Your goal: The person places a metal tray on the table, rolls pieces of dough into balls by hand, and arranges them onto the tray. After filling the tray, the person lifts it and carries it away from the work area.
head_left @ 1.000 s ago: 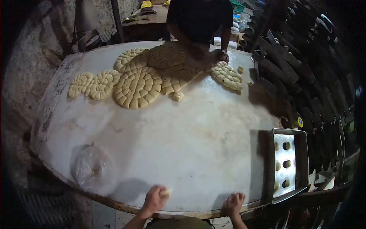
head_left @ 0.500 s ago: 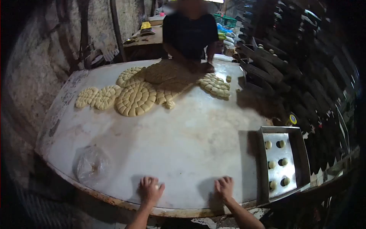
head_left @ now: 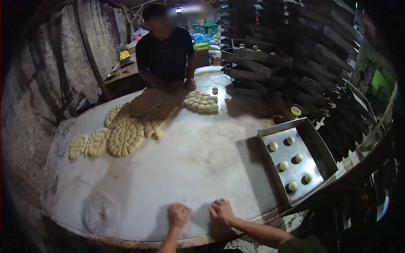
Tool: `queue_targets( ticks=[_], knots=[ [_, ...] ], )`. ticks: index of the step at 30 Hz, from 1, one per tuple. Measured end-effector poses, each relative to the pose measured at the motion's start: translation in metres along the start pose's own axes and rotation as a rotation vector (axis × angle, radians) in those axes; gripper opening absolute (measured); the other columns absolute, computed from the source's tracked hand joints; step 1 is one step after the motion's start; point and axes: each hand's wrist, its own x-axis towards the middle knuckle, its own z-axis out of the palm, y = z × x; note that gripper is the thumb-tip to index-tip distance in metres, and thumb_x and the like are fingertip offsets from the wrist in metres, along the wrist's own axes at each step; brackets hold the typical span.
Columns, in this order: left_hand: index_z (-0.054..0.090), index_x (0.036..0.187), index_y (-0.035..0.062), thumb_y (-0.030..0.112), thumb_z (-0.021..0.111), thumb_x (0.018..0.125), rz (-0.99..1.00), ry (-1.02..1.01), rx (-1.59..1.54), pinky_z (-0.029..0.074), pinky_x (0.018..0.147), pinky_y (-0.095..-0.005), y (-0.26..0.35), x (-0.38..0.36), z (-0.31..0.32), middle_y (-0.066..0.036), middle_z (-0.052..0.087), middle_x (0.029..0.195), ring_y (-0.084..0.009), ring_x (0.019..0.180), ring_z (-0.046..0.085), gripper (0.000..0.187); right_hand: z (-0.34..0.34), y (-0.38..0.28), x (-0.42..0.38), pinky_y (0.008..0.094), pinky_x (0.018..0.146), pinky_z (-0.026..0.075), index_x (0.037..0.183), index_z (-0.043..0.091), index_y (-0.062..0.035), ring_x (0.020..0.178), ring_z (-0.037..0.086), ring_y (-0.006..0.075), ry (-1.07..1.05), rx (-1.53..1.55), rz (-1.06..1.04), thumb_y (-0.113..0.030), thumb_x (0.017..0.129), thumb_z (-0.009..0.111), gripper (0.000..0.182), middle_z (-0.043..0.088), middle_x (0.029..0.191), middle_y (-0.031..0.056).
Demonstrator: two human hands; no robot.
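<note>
My left hand (head_left: 179,215) is curled, palm down, on the pale tabletop (head_left: 190,177) near its front edge. Its fingers cover what is under them; a pale bit of a dough ball showed by the thumb half a second ago. Close by on the right, my right hand (head_left: 221,211) rests on the same surface with fingers bent, and anything beneath is hidden. To the right of both hands, a metal tray (head_left: 318,145) holds several round dough balls (head_left: 284,165) spaced apart in two rows.
A clear plastic bag (head_left: 99,213) lies at the left front. Farther back are rounds of dough pieces (head_left: 125,137), a brown cover (head_left: 154,104) and another dough cluster (head_left: 201,102). Across the table stands a person in a dark shirt (head_left: 166,55). Stacked trays (head_left: 249,59) rise behind, right.
My hands have come closer together, the right one moving left toward the other. The camera view has turned right and tilted up. The tray still holds its dough balls.
</note>
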Motion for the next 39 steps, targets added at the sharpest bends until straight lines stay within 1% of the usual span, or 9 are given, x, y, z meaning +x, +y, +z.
queue_targets(
  ticks=[4, 9, 16, 19, 23, 27, 30, 33, 39],
  knots=[
    [0.059, 0.065, 0.0111, 0.023, 0.069, 0.066, 0.028, -0.058, -0.056, 0.039, 0.075, -0.0435, -0.014, -0.069, -0.018, -0.007, 0.057, 0.078, -0.0282, 0.082, 0.054, 0.016, -0.023, 0.025, -0.086, 0.0456, 0.088, 0.038, 0.098, 0.057, -0.0125, 0.101, 0.047, 0.0327, -0.123, -0.065, -0.239, -0.025, 0.069, 0.063, 0.032, 0.053, 0.113, 0.0083],
    [0.057, 0.062, 0.012, 0.019, 0.069, 0.064, -0.022, 0.13, 0.05, 0.039, 0.072, -0.0419, -0.038, 0.026, -0.029, -0.004, 0.055, 0.075, -0.0278, 0.08, 0.051, 0.014, -0.02, 0.033, -0.013, 0.0434, 0.078, 0.04, 0.095, 0.057, -0.0122, 0.093, 0.048, 0.0308, 0.139, -0.183, 0.176, -0.026, 0.072, 0.066, 0.028, 0.053, 0.099, 0.0087],
    [0.055, 0.064, 0.0087, 0.017, 0.067, 0.065, 0.202, -0.025, -0.056, 0.04, 0.073, -0.0415, -0.05, -0.045, -0.012, -0.009, 0.055, 0.074, -0.0304, 0.078, 0.052, 0.014, -0.021, 0.015, -0.078, 0.0422, 0.075, 0.04, 0.09, 0.059, -0.0143, 0.087, 0.051, 0.0275, 0.058, -0.207, -0.181, -0.018, 0.07, 0.066, 0.022, 0.055, 0.096, 0.0066],
    [0.059, 0.069, 0.0076, 0.014, 0.066, 0.067, 0.101, 0.009, 0.084, 0.042, 0.074, -0.0419, -0.047, 0.015, -0.055, -0.011, 0.056, 0.074, -0.0302, 0.079, 0.055, 0.01, -0.046, 0.015, -0.033, 0.0439, 0.082, 0.039, 0.095, 0.056, -0.0103, 0.091, 0.046, 0.0304, 0.121, -0.282, 0.218, -0.021, 0.075, 0.061, 0.023, 0.052, 0.097, 0.0096],
    [0.059, 0.062, 0.0094, 0.019, 0.067, 0.07, 0.188, -0.048, -0.011, 0.046, 0.066, -0.0384, -0.058, 0.012, 0.029, -0.008, 0.06, 0.069, -0.0295, 0.071, 0.058, 0.015, 0.015, 0.008, 0.011, 0.0408, 0.078, 0.04, 0.081, 0.058, -0.0093, 0.087, 0.052, 0.0271, 0.206, -0.072, 0.092, -0.015, 0.073, 0.062, 0.01, 0.055, 0.087, 0.0064],
    [0.055, 0.057, 0.0101, 0.024, 0.071, 0.064, 0.132, -0.045, -0.249, 0.04, 0.077, -0.0439, -0.039, -0.036, -0.027, -0.006, 0.057, 0.07, -0.026, 0.077, 0.055, 0.022, 0.008, 0.035, -0.078, 0.0478, 0.084, 0.04, 0.099, 0.057, -0.01, 0.102, 0.045, 0.0333, -0.072, -0.165, -0.169, -0.02, 0.072, 0.063, 0.03, 0.052, 0.108, 0.0125],
    [0.058, 0.07, 0.0091, 0.02, 0.072, 0.062, 0.055, -0.042, 0.038, 0.036, 0.081, -0.0444, -0.066, 0.003, -0.051, -0.008, 0.054, 0.079, -0.0286, 0.08, 0.051, 0.019, -0.049, 0.043, -0.049, 0.0466, 0.086, 0.04, 0.104, 0.055, -0.0122, 0.097, 0.045, 0.0327, -0.195, -0.315, 0.199, -0.027, 0.069, 0.068, 0.041, 0.051, 0.104, 0.012],
    [0.057, 0.069, 0.0083, 0.019, 0.07, 0.064, 0.121, 0.039, -0.109, 0.037, 0.079, -0.0434, -0.039, 0.043, -0.009, -0.009, 0.055, 0.078, -0.0292, 0.076, 0.05, 0.018, -0.024, 0.028, 0.011, 0.0413, 0.081, 0.039, 0.096, 0.063, -0.0115, 0.093, 0.049, 0.0282, 0.196, -0.196, 0.158, -0.027, 0.079, 0.059, 0.023, 0.059, 0.094, 0.0078],
    [0.059, 0.076, 0.0046, 0.009, 0.064, 0.067, 0.185, -0.138, 0.03, 0.041, 0.078, -0.0391, -0.016, -0.026, -0.021, -0.01, 0.057, 0.082, -0.0259, 0.082, 0.054, 0.011, -0.041, -0.044, -0.044, 0.0423, 0.082, 0.041, 0.088, 0.061, -0.0055, 0.104, 0.048, 0.0267, -0.046, -0.08, 0.149, -0.027, 0.081, 0.057, 0.024, 0.058, 0.094, 0.0126]
  ],
)
